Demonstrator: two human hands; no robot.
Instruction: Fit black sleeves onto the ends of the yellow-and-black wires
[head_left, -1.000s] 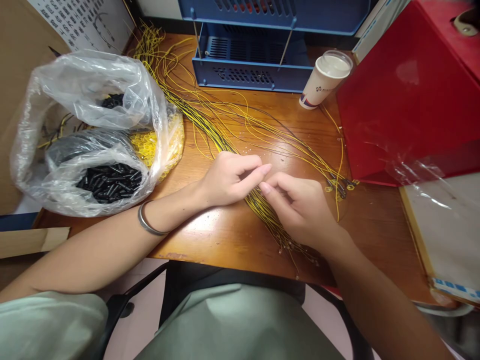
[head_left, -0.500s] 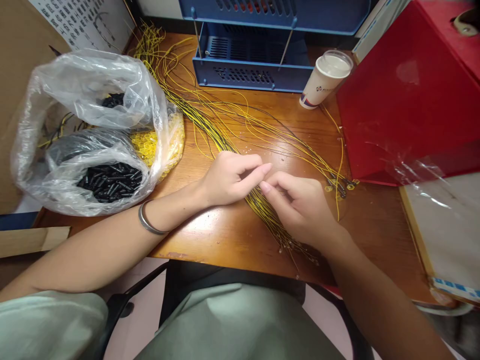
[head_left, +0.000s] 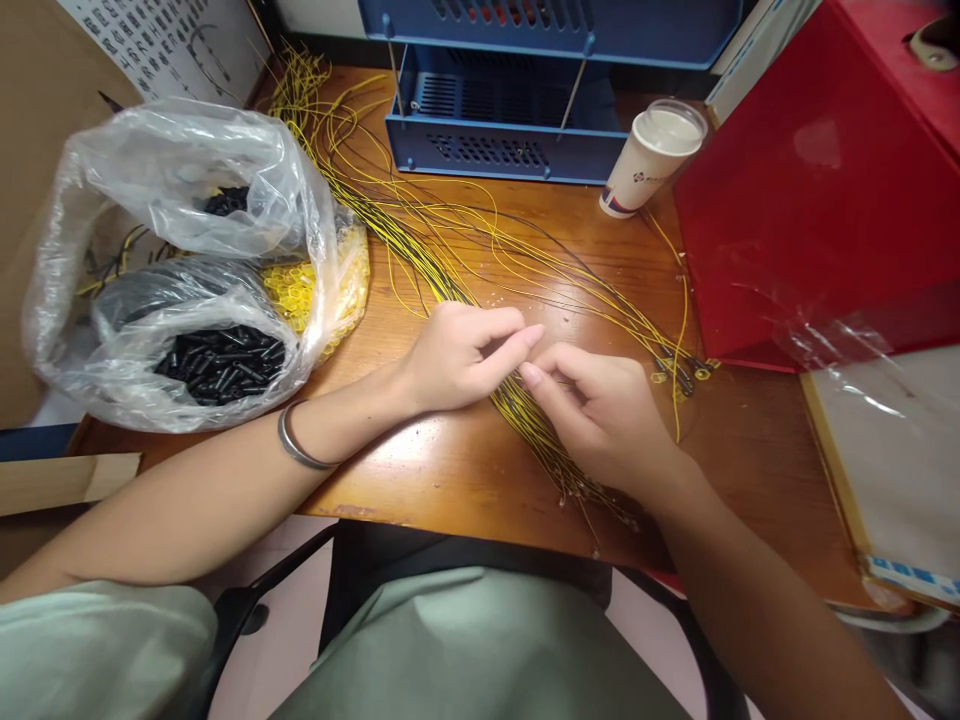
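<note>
Both busy: left hand [head_left: 457,355] and right hand [head_left: 600,415] meet fingertip to fingertip, each pinching fine yellow wires [head_left: 525,410] over wooden desk [head_left: 420,470]; bag of black sleeves [head_left: 217,365] left.

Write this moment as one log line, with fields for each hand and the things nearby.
left hand: pinching yellow wires | right hand: pinching same wires, fingertips meeting | near: plastic bag of black pieces, paper cup, wooden desk
</note>
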